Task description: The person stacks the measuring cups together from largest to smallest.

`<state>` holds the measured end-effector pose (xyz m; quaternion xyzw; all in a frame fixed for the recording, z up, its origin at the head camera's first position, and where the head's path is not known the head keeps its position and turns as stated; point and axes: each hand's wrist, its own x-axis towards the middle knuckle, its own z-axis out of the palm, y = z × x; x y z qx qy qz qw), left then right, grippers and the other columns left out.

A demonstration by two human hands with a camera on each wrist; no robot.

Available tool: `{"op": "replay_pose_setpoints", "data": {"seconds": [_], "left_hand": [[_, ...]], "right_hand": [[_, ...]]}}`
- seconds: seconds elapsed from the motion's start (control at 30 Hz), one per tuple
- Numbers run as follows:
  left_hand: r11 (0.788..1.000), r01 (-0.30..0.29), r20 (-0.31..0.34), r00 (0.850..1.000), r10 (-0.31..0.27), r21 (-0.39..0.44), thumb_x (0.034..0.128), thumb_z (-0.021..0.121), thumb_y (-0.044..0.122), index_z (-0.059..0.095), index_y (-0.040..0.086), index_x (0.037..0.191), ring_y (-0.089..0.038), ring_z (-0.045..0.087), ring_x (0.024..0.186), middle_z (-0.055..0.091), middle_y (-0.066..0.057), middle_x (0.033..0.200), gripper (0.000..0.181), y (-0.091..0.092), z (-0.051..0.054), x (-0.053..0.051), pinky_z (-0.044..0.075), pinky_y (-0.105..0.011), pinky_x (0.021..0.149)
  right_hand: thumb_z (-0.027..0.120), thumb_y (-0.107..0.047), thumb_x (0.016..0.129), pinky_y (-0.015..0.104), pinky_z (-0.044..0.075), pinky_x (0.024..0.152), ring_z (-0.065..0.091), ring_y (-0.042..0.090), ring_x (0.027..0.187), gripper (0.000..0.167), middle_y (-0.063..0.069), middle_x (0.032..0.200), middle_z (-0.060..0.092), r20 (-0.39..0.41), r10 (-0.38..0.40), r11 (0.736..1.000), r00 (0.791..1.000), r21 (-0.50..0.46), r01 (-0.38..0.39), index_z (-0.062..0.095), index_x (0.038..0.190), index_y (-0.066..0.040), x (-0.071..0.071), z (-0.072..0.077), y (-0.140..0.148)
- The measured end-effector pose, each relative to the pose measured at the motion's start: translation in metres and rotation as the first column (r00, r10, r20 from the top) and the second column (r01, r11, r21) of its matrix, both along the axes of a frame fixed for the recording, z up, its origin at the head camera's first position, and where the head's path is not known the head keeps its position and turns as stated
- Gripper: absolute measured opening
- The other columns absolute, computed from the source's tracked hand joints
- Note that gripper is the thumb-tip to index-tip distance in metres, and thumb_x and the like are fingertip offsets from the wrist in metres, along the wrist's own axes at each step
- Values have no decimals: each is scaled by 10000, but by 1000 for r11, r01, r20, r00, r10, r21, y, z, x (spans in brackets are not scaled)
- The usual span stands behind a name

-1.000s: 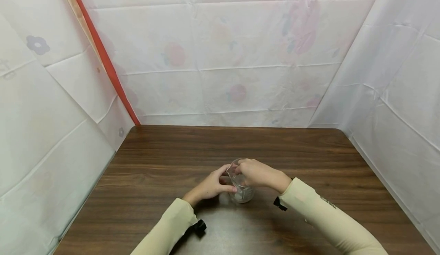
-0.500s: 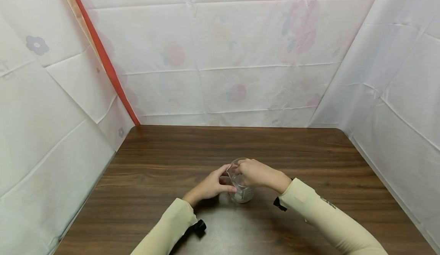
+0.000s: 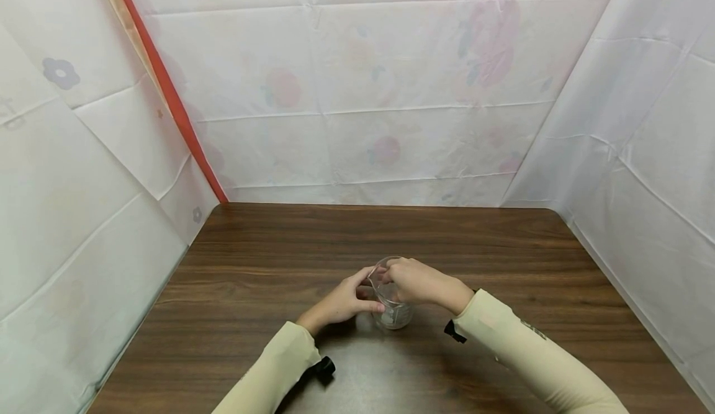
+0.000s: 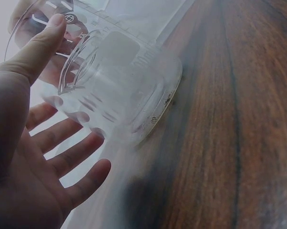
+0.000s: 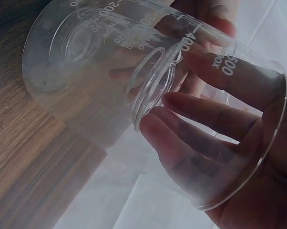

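Observation:
A large clear glass beaker (image 3: 393,318) with white volume marks stands on the wooden table. My left hand (image 3: 341,300) holds its side, the thumb across the near wall and the fingers spread round the far side. My right hand (image 3: 421,282) reaches down through the beaker's mouth. In the right wrist view, its thumb and fingers pinch the rim of a smaller glass beaker (image 5: 146,93) nested inside the large one. Several rim lines overlap there, so I cannot tell whether more than one small beaker is inside. The left wrist view shows the large beaker's base (image 4: 165,98) against the tabletop.
The dark wood-grain table (image 3: 279,240) stretches round both hands. White patterned sheets (image 3: 357,91) hang behind it and along both sides. A red strip (image 3: 167,85) runs down the back left corner. Black wrist straps (image 3: 324,369) show at the cuffs.

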<state>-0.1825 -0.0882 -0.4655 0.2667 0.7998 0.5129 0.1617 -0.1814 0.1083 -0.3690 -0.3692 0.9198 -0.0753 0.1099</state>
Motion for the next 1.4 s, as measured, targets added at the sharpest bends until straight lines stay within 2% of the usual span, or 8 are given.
{"op": "replay_pose_setpoints", "data": {"seconds": [0.13,0.33,0.53,0.83,1.1,1.4], "left_hand": [[1000,4,-2,1000,-4,1,839,745,427,266,124,1542,-314,593,1214,442,-132,1491,903,0,-2,0,509,-435,980],[999,12,-20,1000,-12,30,859,752,321,292,105,1527,-333,591,1205,484,-157,1446,840,1,-4,-2,516,-450,967],[999,21,-8,1000,-21,38,863,744,334,293,144,1530,-327,577,1229,480,-127,1455,828,2,-4,-2,516,-445,973],[1000,19,0,1000,-19,22,861,734,386,295,178,1531,-317,557,1248,459,-97,1468,827,1,-2,-1,509,-447,979],[1000,19,0,1000,-19,11,863,726,410,300,196,1528,-304,546,1253,464,-93,1455,818,0,-2,0,512,-428,970],[1000,21,-8,1000,-21,15,869,727,385,295,211,1529,-300,572,1227,508,-101,1408,808,1,-2,-1,521,-424,960]], "right_hand": [[797,-130,790,468,490,989,607,277,1148,333,102,1164,680,-21,18,1000,1000,-4,-19,738,1106,-42,-1,-1,1],[794,-177,793,452,520,942,639,261,1094,362,95,1144,692,-74,68,997,995,-19,-69,732,1126,-52,-1,-3,3],[739,-158,844,399,544,909,654,238,1084,325,96,1172,692,-74,120,989,990,-75,-126,715,1151,-54,-3,0,6],[729,-194,880,334,552,840,663,213,1017,286,60,1171,676,13,77,988,997,-132,-75,712,1148,-95,-2,6,8],[721,-215,888,326,549,832,663,216,1008,267,34,1162,677,15,80,985,997,-155,-77,713,1132,-109,-3,6,10],[700,-234,903,320,539,844,649,177,1003,244,2,1133,687,-30,92,979,995,-178,-96,721,1123,-133,-4,8,11]]}}
